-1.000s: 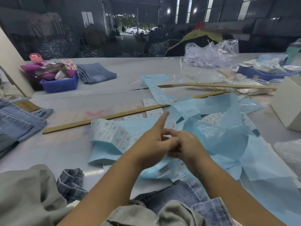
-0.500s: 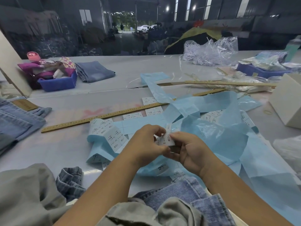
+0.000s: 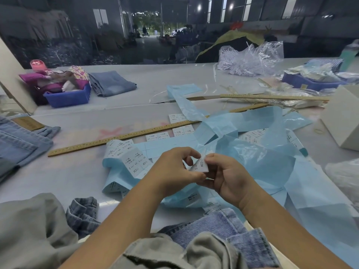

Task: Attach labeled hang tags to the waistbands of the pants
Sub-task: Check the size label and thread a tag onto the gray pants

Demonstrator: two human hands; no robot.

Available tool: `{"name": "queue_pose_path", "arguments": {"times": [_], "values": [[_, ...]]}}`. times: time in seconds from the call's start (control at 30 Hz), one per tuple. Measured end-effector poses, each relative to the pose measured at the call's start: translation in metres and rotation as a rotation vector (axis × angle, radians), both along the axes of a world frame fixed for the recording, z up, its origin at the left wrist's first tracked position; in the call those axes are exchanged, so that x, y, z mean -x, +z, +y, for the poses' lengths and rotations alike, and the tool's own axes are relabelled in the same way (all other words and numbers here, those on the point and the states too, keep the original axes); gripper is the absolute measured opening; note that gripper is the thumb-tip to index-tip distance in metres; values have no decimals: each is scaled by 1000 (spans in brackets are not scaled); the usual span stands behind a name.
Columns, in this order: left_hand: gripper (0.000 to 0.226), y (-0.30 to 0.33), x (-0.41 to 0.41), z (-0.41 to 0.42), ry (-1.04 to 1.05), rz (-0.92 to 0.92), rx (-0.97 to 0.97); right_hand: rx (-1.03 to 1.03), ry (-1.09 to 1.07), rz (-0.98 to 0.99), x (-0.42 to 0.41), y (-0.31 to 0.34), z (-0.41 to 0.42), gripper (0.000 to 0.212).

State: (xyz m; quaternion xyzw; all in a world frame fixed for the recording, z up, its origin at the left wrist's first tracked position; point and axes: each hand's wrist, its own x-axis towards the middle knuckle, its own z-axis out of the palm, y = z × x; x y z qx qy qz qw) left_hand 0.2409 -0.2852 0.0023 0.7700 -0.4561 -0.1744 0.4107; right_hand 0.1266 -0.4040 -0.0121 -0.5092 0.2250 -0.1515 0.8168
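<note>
Both hands meet over the table's middle and pinch one small white label [image 3: 201, 165] printed "1103# S". My left hand [image 3: 174, 169] holds its left edge with thumb and fingers; my right hand [image 3: 225, 177] holds its right side. Under them lie blue backing sheets [image 3: 258, 166] and a curled strip of white labels [image 3: 128, 158]. More labels [image 3: 183, 131] lie flat beside a wooden ruler [image 3: 124, 137]. Blue denim pants [image 3: 211, 226] and grey pants [image 3: 33, 230] bunch up at the near edge.
A stack of jeans [image 3: 17, 142] lies at the left. Folded jeans [image 3: 112, 83] and a blue bin [image 3: 68, 97] of cloth sit at the back left. Clear plastic bags [image 3: 250, 57], another blue bin [image 3: 310, 82] and a white box [image 3: 343, 117] stand at the right.
A second ago my left forefinger pointed up and no label showed. Now both hands pinch a white label, which has lifted and turned so its print faces me.
</note>
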Motion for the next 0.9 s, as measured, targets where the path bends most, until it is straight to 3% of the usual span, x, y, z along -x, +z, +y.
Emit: {"name": "queue_pose_path", "arguments": {"times": [0.07,0.17,0.27,0.53,0.67,0.9], "values": [[38,1,1,1,-30,54,-6,2,18,-9,1,-1,-1,40],[31,3,2,1,-78,127,22,10,55,-29,1,-2,-3,38],[21,3,1,2,-79,86,19,48,105,-11,0,-4,-4,32],[28,-2,2,1,-57,-19,-59,171,109,104,-2,-8,-2,30],[32,1,4,2,-74,27,-29,156,69,115,-1,-6,0,29],[4,7,5,2,-31,28,96,154,82,34,0,-6,0,34]]}}
